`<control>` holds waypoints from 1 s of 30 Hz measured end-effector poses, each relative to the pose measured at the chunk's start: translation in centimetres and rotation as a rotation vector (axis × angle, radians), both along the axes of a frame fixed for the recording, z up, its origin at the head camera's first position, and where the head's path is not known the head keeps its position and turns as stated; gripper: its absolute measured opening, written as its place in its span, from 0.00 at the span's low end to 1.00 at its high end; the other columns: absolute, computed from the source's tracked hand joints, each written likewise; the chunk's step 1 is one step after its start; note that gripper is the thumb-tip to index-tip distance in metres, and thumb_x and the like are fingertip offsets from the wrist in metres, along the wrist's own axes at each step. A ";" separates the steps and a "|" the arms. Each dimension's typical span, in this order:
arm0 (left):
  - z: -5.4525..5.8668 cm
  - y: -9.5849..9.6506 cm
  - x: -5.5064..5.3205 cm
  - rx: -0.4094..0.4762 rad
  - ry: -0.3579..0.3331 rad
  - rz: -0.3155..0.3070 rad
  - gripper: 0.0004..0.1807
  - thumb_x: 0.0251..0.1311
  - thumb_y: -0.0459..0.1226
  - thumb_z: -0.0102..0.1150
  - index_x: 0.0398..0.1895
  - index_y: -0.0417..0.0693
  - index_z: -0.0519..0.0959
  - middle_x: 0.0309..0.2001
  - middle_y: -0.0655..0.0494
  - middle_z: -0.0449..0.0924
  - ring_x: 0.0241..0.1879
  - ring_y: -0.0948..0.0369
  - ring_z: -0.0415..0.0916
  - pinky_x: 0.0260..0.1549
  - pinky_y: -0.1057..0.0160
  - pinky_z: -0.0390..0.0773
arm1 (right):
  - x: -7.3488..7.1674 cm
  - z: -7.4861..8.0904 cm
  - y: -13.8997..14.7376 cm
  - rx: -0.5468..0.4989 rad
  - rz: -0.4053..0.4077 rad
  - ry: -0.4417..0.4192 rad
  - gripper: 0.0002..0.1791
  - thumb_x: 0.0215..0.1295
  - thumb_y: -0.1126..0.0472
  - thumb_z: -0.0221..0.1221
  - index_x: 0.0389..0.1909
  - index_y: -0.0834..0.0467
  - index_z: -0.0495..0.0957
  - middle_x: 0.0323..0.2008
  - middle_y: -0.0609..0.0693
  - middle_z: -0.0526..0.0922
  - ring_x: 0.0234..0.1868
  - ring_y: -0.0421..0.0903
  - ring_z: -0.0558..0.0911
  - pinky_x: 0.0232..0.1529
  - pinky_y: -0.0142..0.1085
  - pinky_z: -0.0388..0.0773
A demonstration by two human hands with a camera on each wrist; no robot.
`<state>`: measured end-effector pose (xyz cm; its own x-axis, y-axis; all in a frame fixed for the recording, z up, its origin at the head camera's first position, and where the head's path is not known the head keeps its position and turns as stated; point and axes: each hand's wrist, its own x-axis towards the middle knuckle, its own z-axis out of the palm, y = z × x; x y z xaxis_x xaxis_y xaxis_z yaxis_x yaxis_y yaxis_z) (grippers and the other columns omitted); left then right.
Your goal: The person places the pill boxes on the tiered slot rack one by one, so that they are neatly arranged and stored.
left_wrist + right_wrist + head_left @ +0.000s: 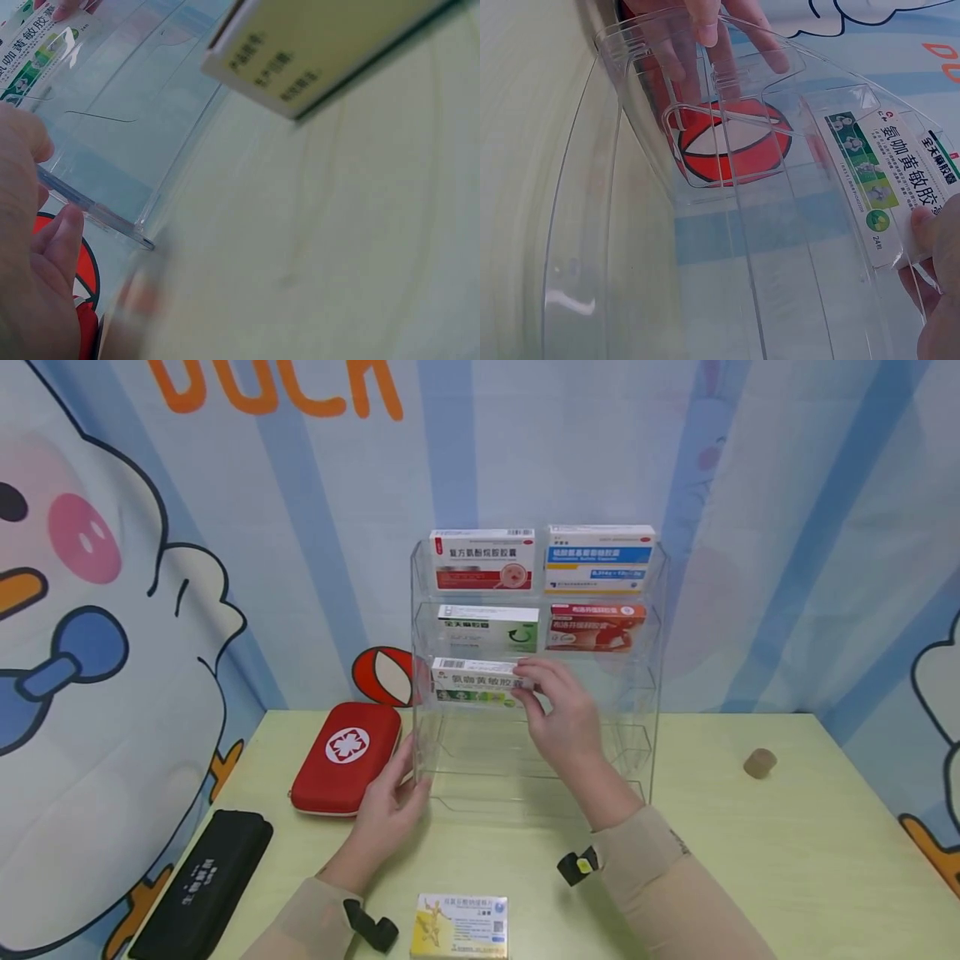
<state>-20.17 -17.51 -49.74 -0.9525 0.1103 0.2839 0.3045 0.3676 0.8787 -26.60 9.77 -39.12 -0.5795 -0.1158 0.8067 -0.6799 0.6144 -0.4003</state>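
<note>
A clear plastic tiered rack (480,787) stands on the table. My right hand (564,722) pinches the right end of a white and green medicine box (474,682), thumb in front, in the rack's third row from the top. That box leans in the left half of its tier; in the right wrist view, the thumb lies on the lettered face of the medicine box (870,176). Low on the rack's left side, my left hand (388,797) holds the side panel's edge, fingers behind it and thumb in front.
Above sit a red-white box (483,560), blue-white box (598,560), green-white box (487,628) and red box (596,627). A red first-aid case (315,777) and black case (202,885) lie left. A yellow-white box (459,927) lies in front, a small brown cylinder (760,763) right.
</note>
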 end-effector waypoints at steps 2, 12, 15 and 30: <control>0.1 0.0 0.0 0.000 -0.007 0.004 0.47 0.77 0.35 0.63 0.90 0.74 0.54 0.86 0.56 0.64 0.84 0.46 0.67 0.72 0.47 0.79 | 0.0 0.0 0.0 0.005 0.004 0.004 0.14 0.68 0.67 0.74 0.53 0.61 0.88 0.57 0.56 0.90 0.55 0.54 0.91 0.58 0.41 0.92; 0.1 0.1 0.0 -0.003 -0.006 0.006 0.46 0.77 0.34 0.63 0.90 0.73 0.54 0.87 0.56 0.64 0.84 0.46 0.67 0.72 0.47 0.79 | 0.3 0.0 -0.1 0.005 0.006 0.015 0.14 0.68 0.68 0.73 0.53 0.63 0.88 0.58 0.57 0.90 0.58 0.55 0.90 0.66 0.44 0.89; 0.1 0.1 -0.1 -0.005 -0.008 0.004 0.47 0.77 0.34 0.63 0.91 0.73 0.53 0.87 0.56 0.63 0.84 0.46 0.67 0.72 0.47 0.79 | 0.5 0.0 0.0 0.004 -0.001 0.021 0.15 0.68 0.67 0.74 0.54 0.63 0.88 0.58 0.58 0.91 0.61 0.56 0.89 0.70 0.46 0.87; -0.1 0.1 -0.2 -0.003 0.000 0.004 0.47 0.77 0.33 0.63 0.91 0.68 0.53 0.87 0.52 0.64 0.84 0.44 0.67 0.72 0.46 0.78 | 2.0 -0.7 1.2 -0.029 0.005 0.091 0.20 0.63 0.67 0.77 0.55 0.66 0.86 0.56 0.61 0.90 0.57 0.59 0.88 0.62 0.51 0.89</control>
<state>-20.36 -17.42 -49.82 -0.9529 0.1075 0.2836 0.3031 0.3713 0.8777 -24.57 10.95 -39.81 -0.5032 -0.0944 0.8590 -0.7175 0.5996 -0.3544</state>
